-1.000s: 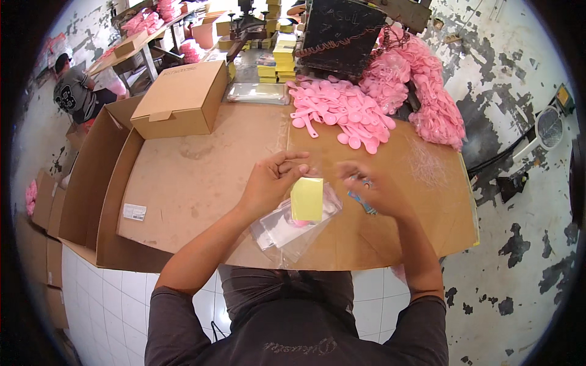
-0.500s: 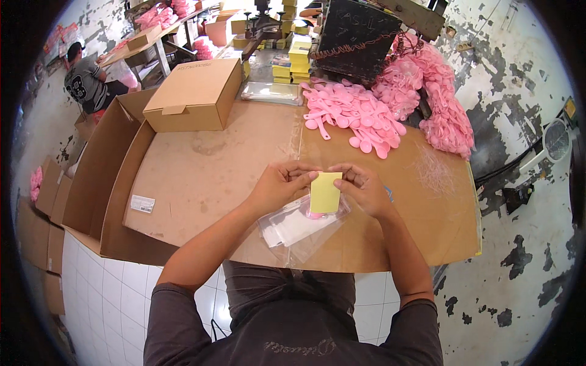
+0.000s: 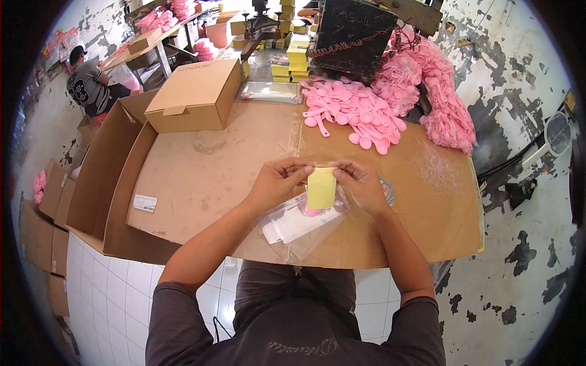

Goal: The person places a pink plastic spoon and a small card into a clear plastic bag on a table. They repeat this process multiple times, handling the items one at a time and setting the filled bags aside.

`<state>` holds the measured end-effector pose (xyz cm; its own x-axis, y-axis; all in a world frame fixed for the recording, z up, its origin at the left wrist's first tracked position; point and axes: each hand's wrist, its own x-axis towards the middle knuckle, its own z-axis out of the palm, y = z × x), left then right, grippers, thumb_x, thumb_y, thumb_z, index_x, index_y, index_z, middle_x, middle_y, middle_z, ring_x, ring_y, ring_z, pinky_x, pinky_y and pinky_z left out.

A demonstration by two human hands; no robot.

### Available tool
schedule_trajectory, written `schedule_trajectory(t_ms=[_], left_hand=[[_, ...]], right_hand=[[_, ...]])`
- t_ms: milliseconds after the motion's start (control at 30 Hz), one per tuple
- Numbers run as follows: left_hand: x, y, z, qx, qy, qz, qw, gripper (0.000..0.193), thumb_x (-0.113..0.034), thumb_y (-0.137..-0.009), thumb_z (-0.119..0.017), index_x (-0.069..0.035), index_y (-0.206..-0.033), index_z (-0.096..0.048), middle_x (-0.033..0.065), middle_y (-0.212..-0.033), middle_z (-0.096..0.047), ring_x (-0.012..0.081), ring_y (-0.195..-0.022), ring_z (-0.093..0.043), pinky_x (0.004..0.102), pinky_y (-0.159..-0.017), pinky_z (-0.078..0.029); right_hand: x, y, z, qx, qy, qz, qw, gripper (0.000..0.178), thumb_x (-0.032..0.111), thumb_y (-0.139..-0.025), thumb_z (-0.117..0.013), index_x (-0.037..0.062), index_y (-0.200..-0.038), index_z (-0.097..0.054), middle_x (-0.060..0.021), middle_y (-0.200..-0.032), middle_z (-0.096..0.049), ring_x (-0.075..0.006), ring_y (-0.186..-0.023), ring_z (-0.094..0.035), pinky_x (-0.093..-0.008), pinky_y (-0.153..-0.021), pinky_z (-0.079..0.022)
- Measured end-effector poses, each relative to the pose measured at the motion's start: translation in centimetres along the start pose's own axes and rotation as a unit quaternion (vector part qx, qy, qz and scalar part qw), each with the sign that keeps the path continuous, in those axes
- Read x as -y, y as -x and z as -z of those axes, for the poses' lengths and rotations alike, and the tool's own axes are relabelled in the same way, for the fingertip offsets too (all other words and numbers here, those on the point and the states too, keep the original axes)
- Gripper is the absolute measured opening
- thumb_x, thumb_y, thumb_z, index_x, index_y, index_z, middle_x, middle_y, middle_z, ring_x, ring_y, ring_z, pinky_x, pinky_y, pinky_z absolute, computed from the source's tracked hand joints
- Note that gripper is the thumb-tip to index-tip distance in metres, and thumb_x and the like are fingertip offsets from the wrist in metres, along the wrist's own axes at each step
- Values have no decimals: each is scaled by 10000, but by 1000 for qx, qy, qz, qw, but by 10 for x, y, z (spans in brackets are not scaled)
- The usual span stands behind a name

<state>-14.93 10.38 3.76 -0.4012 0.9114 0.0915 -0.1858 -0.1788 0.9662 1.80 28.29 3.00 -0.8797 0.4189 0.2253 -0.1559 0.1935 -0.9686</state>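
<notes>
Between my two hands a small yellow card [image 3: 321,188] stands above the cardboard-covered table. My left hand [image 3: 278,183] pinches its upper left corner, and my right hand [image 3: 361,184] pinches the upper right corner. Just below the card's lower edge shows a bit of a pink piece [image 3: 312,212], seemingly inside clear plastic; its full shape is hidden. Clear plastic bags [image 3: 284,227], with white showing in them, lie flat under and in front of my hands. Beside my right wrist a colourful printed card [image 3: 387,191] is partly covered.
Pink plastic spoons [image 3: 354,113] lie heaped beyond my hands, with bulging bags of spoons [image 3: 448,116] to the right. A closed cardboard box [image 3: 192,97] sits at far left, near an open carton [image 3: 116,177]. Clear sleeves [image 3: 271,92] and yellow card stacks [image 3: 298,55] stand behind. Another person [image 3: 91,85] sits far left.
Both hands and the yellow card have shifted slightly up and left. More of the printed card beside my right wrist shows now.
</notes>
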Motion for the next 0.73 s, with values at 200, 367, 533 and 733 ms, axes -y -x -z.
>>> schedule_trajectory(t_ms=[200,367,533,733], left_hand=[[4,3,1,-7,-49,-15,999,255,-146,-1040,-655,18,-1230,-704,78,-1089,-761,115,-972,-708,260,-836,-596],[2,4,-5,-17,2,4,1000,206,-82,-1021,-667,38,-1185,-707,98,-1110,-745,131,-993,-696,277,-842,-609],[4,4,0,-15,-6,23,1000,222,-55,-1013,-672,32,-1214,-706,81,-1117,-742,113,-994,-686,263,-853,-598],[-2,5,7,48,-90,-9,995,255,-129,-1031,-665,-27,-1254,-733,64,-1131,-761,82,-987,-693,245,-864,-590]], right_hand=[[5,3,-3,-4,-28,-16,999,180,48,-1012,-656,-26,-1174,-683,-37,-1053,-711,-92,-958,-655,-249,-841,-536],[7,4,-2,-3,-54,-32,998,178,35,-1006,-660,-23,-1172,-688,-43,-1056,-714,-91,-958,-658,-253,-846,-538],[4,6,4,-10,-79,-46,996,153,5,-995,-652,-22,-1135,-708,-32,-1046,-704,-89,-954,-652,-249,-855,-528],[-1,5,12,36,5,15,999,161,-11,-991,-629,-5,-1108,-739,-38,-1071,-660,-114,-974,-637,-254,-875,-508]])
